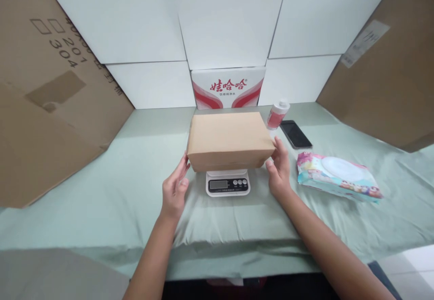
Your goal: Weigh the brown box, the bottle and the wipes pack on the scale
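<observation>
A brown cardboard box point(230, 133) sits on or just over a white digital kitchen scale point(228, 189), hiding the scale's platform. Whether the box's full weight rests there I cannot tell. At its front left corner, my left hand point(174, 189) has its fingers against the side, thumb toward me. My right hand point(280, 166) grips the opposite front corner, with fingers along the side and thumb near the lower edge. Both hands hold the box between them. The scale's small display and its buttons face me; no digits can be read on the display.
Right of the box are a white and pink bottle point(278, 114), a black phone point(296, 133) and a pack of wet wipes point(339, 175). Behind stands a white and red carton point(228, 87). Large cardboard panels point(50, 124) flank the green cloth point(111, 187) on both sides.
</observation>
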{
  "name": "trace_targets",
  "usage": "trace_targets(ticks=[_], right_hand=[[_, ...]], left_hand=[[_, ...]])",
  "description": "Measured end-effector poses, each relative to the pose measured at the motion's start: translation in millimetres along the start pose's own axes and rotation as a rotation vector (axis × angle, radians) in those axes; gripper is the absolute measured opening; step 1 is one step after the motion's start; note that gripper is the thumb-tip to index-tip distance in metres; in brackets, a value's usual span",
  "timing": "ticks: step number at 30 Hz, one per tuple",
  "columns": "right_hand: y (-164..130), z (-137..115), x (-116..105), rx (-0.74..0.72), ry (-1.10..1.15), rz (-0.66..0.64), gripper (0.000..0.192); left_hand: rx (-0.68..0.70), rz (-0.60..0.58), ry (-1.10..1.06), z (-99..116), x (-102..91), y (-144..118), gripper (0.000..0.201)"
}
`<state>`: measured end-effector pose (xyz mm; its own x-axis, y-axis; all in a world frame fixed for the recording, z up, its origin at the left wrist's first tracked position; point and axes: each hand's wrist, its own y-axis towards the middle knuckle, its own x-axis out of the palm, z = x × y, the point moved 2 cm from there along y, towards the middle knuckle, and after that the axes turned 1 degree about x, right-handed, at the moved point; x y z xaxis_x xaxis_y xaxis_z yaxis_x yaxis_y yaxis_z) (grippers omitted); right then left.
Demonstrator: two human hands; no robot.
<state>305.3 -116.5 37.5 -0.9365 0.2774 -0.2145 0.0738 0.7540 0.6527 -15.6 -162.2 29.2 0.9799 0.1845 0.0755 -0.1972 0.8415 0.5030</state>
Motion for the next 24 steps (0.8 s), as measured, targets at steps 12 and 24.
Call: trace_targets(ticks=[12, 24], right_hand=[[18, -27, -9, 0.101, 0.144, -0.066, 0.062], [132, 33, 79, 0.21, 0.291, 0.006, 0.093]], left_hand=[[-0.073, -0.049, 0.009, 12, 1.0, 17, 0.064], [-0.271, 0.023, -0.171, -57, 53.6, 163, 0.077]])
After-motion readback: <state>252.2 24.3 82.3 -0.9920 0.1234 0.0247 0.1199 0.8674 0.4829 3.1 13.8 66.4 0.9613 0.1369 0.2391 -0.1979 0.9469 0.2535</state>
